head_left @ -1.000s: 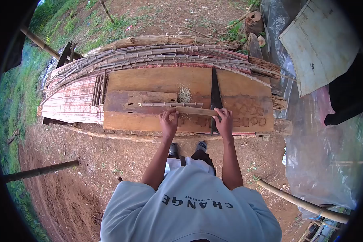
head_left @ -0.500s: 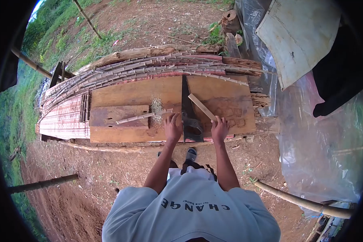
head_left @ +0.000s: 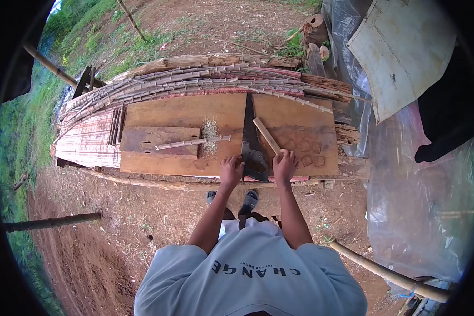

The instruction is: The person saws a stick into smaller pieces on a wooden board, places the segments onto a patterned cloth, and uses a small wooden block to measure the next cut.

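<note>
My right hand (head_left: 285,166) closes its fingers round the near end of a short flat wooden slat (head_left: 267,135), which slants away over the board. My left hand (head_left: 231,171) rests at the board's near edge, fingers apart and holding nothing, just left of the saw handle (head_left: 255,167). Between my hands lies a handsaw, its dark blade (head_left: 250,120) pointing to the far side. A cut length of knobbly stem (head_left: 187,143) lies across a smaller plank (head_left: 142,135), its right end over a patch of sawdust (head_left: 210,129).
Long knobbly stems (head_left: 195,79) lie along the far side of the bench. Several short cut pieces (head_left: 116,126) sit together at left on a red-and-white patterned cloth (head_left: 89,137). Plastic sheeting (head_left: 416,210) hangs at right, and a bamboo pole (head_left: 389,266) slants at lower right.
My left hand has drawn back from the right end of the cut stem toward the near edge. My right hand stays on the slat. The camera view has shifted slightly.
</note>
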`<state>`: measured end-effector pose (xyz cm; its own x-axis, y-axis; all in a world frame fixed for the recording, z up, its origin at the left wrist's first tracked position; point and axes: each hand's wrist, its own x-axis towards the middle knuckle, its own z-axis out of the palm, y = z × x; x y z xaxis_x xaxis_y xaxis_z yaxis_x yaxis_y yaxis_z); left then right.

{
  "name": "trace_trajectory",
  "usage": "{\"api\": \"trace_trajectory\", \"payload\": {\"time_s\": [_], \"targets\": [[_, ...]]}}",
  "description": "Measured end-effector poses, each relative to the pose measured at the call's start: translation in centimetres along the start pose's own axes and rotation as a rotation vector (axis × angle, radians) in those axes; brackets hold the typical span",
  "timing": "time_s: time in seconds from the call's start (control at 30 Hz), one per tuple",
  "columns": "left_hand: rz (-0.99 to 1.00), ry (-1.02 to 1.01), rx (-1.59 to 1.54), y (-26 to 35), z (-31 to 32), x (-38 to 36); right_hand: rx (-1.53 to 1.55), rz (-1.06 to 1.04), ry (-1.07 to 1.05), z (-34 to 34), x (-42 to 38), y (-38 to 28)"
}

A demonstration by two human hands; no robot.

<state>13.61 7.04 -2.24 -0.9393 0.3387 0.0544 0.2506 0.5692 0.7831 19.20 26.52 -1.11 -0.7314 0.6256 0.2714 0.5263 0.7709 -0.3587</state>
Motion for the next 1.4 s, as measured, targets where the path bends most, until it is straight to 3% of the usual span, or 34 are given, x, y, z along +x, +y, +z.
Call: {"api": "trace_trajectory", "payload": {"time_s": [0.17,0.23,0.33,0.37,0.43,0.5,0.57,0.63,0.7,0.77,0.83,0.87,0.93,1.03,1.17,1.3,1.4], "targets": [[0.074,0.076,-0.014,0.7,-0.1,0.0,-0.054,-0.002,0.043,1.1,-0.4,0.6],[-0.099,-0.050,-0.135,0.8,-0.5,0.2,-0.059,0.013,0.026,0.9,-0.6,0.5],[-0.098,-0.058,-0.172,0.7,-0.6,0.2,-0.076,0.079,0.013,0.0,-1.3,-0.4],[-0.097,-0.060,-0.172,0.6,-0.6,0.3,0.039,-0.004,0.053,-0.4,-1.6,-0.9],[0.105,0.024,-0.001,0.2,-0.8,0.4,0.153,-0.085,0.092,-1.4,-2.1,-1.7],[0.028,0.012,-0.130,0.1,-0.9,0.1,0.316,-0.463,-0.186,-2.5,-2.9,-2.4],[-0.050,0.005,-0.259,0.0,-1.2,0.0,0.262,-0.496,-0.293,-3.5,-4.1,-4.0],[-0.122,-0.155,-0.305,-0.5,-1.7,-0.1,0.211,-0.533,-0.397,-2.9,-4.9,-4.4],[-0.085,-0.086,-0.256,-0.5,-1.9,-0.3,0.015,-0.511,-0.377,-1.7,-5.2,-4.6],[-0.050,-0.016,-0.207,-0.7,-2.5,-0.4,0.062,-0.507,-0.365,-1.7,-5.5,-4.4],[0.198,0.137,0.034,-0.7,-4.0,-0.6,0.208,-0.472,-0.321,-2.0,-6.4,-4.1],[0.192,0.142,0.036,-1.0,-4.6,-0.6,0.209,-0.479,-0.325,-1.8,-6.7,-4.2],[0.174,0.293,0.126,-2.0,-5.5,-0.7,0.413,-0.401,-0.042,-1.1,-7.3,-4.4],[0.089,0.317,0.082,-3.3,-7.4,-0.8,0.535,-0.327,0.032,-0.4,-7.4,-5.0],[0.125,0.388,0.143,-5.3,-10.4,-0.6,0.638,-0.298,0.129,-0.3,-8.0,-7.5],[0.124,0.489,0.256,-7.8,-14.0,0.2,0.713,-0.272,0.085,-1.1,-8.6,-11.6],[0.144,0.470,0.307,-9.7,-17.4,1.1,0.816,-0.286,0.198,-1.2,-8.6,-15.9]]}}
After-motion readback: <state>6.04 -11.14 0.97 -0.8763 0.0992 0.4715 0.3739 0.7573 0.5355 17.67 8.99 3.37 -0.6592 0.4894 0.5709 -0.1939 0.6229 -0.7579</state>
